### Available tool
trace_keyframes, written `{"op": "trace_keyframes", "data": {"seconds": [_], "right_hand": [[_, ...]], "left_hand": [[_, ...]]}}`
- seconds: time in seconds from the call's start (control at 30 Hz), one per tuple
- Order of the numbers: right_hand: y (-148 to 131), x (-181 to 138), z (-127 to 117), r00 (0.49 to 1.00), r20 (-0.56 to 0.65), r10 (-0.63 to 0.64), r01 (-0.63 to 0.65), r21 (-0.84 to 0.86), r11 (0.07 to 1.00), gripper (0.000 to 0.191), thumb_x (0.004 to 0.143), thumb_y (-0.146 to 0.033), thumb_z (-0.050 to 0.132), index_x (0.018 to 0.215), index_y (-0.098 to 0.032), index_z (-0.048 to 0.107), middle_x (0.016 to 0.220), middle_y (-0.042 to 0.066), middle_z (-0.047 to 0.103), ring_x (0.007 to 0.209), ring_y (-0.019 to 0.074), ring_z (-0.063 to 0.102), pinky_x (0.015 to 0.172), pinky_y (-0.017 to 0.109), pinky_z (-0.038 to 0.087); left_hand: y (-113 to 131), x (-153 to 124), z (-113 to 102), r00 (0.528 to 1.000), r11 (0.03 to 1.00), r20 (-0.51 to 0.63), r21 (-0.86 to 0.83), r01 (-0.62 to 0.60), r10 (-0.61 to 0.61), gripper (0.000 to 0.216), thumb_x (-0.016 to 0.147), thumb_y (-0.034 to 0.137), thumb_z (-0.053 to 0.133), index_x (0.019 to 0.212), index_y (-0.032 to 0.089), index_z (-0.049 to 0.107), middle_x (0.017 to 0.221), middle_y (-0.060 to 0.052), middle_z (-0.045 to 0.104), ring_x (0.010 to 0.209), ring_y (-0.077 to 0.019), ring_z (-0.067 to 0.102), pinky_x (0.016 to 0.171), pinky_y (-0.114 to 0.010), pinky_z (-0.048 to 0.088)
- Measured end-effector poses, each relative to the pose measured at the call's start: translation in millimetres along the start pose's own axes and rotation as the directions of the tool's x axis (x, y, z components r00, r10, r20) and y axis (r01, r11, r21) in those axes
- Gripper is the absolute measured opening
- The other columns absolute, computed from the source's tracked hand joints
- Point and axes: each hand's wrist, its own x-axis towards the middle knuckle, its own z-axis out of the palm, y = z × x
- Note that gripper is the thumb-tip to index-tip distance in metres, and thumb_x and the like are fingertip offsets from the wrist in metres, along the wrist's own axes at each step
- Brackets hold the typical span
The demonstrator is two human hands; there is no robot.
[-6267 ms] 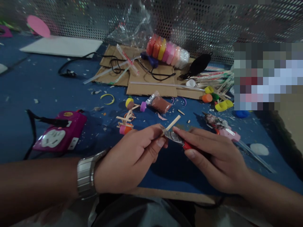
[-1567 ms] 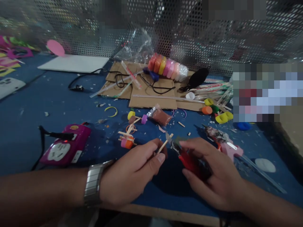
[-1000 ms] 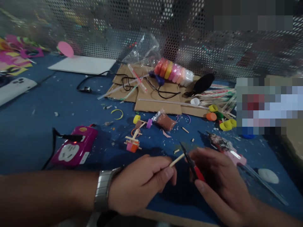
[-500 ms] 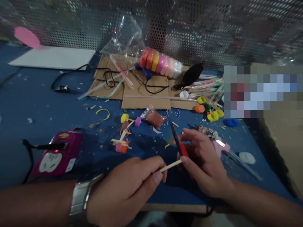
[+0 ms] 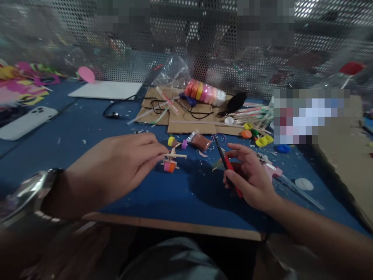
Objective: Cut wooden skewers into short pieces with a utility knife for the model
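Note:
My left hand [image 5: 116, 171], a metal watch on its wrist, reaches out over the blue table [image 5: 72, 132]. Its fingertips are pinched on a thin wooden stick [image 5: 179, 156]. The stick lies across a small model of sticks and coloured caps [image 5: 169, 166]. My right hand [image 5: 250, 179] rests on the table to the right of the model. It is closed round red-handled cutters [image 5: 225, 163], whose dark tip points up and away. The hands are about a hand's width apart.
A white phone [image 5: 26, 122] lies at the left. Cardboard sheets [image 5: 186, 125] at the back carry cables, straws and a roll of coloured clay [image 5: 204, 92]. A brown packet [image 5: 199, 140], bottle caps [image 5: 256, 136] and a pink glue gun [image 5: 271, 170] lie nearby. Perforated metal screen [image 5: 204, 46] closes the back.
My left hand has moved forward and left with the stick, from beside the cutters to the small model. My right hand stayed put with the cutters. The view tilted up.

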Motion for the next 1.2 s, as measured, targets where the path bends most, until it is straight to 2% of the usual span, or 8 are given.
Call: {"op": "trace_keyframes", "data": {"seconds": [0.1,0.23,0.4,0.53,0.7,1.03,1.2], "right_hand": [[-11.0,4.2,4.8,0.999,0.004,0.051,-0.051,0.033,0.998,0.053,0.105,-0.028,0.071,0.152,-0.038,0.049,0.131,0.004,0.054,0.073,0.01,0.071,0.054,0.023,0.065],[-27.0,13.1,19.1,0.984,0.044,0.172,-0.177,0.169,0.97,0.048,0.104,-0.028,0.071,0.147,-0.042,0.055,0.124,0.001,0.056,0.07,0.0108,0.072,0.053,0.024,0.066],[-27.8,22.1,35.3,0.971,0.033,0.235,-0.235,0.269,0.934,0.046,0.101,-0.027,0.073,0.142,-0.041,0.059,0.119,-0.001,0.059,0.065,0.0105,0.072,0.048,0.024,0.065],[-23.2,23.9,35.6,0.966,-0.051,0.255,-0.233,0.269,0.935,0.05,0.098,-0.028,0.076,0.143,-0.039,0.058,0.12,0.0,0.062,0.064,0.0134,0.073,0.046,0.027,0.065],[-19.2,21.1,31.3,0.95,-0.122,0.287,-0.252,0.244,0.937,0.054,0.093,-0.034,0.082,0.142,-0.039,0.061,0.115,0.001,0.064,0.061,0.0161,0.072,0.043,0.028,0.064],[-16.3,21.4,32.3,0.934,-0.13,0.333,-0.304,0.201,0.931,0.057,0.087,-0.041,0.088,0.139,-0.042,0.065,0.113,0.002,0.066,0.061,0.0188,0.072,0.042,0.032,0.064],[-17.9,20.4,31.9,0.941,-0.127,0.313,-0.286,0.193,0.939,0.056,0.088,-0.04,0.087,0.14,-0.041,0.065,0.109,0.002,0.066,0.061,0.0189,0.072,0.043,0.033,0.065]], "left_hand": [[-5.8,-2.2,5.9,0.998,0.998,-0.035,0.054,-0.044,0.046,0.033,0.111,0.039,0.049,0.12,0.029,0.079,0.116,-0.004,0.077,0.101,-0.024,0.072,0.086,-0.034,0.049],[-12.4,-2.2,11.6,0.998,0.996,-0.046,0.084,-0.042,0.046,0.034,0.11,0.036,0.048,0.12,0.029,0.08,0.116,-0.005,0.077,0.103,-0.0262,0.072,0.088,-0.038,0.052],[-20.5,-2.4,14.1,0.996,0.996,-0.074,0.075,-0.049,0.054,0.035,0.11,0.033,0.047,0.119,0.027,0.08,0.114,-0.007,0.076,0.104,-0.0277,0.071,0.094,-0.043,0.051],[-24.1,-4.7,20.2,0.995,0.997,-0.084,0.06,-0.05,0.055,0.035,0.111,0.03,0.047,0.12,0.024,0.08,0.114,-0.007,0.076,0.105,-0.0274,0.071,0.094,-0.043,0.05],[-25.8,-7.6,26.8,0.999,1.0,-0.038,0.005,-0.031,0.031,0.035,0.111,0.028,0.046,0.123,0.026,0.078,0.115,-0.005,0.074,0.104,-0.0256,0.071,0.087,-0.04,0.051],[-28.7,-5.6,26.6,0.999,0.999,-0.049,0.051,-0.005,0.007,0.033,0.109,0.026,0.048,0.117,0.027,0.08,0.115,-0.007,0.075,0.106,-0.0275,0.072,0.089,-0.041,0.052],[-27.3,-4.8,28.5,0.999,0.999,-0.035,0.047,-0.001,0.003,0.033,0.109,0.026,0.047,0.118,0.026,0.08,0.117,-0.007,0.075,0.107,-0.028,0.072,0.089,-0.042,0.052]]}}
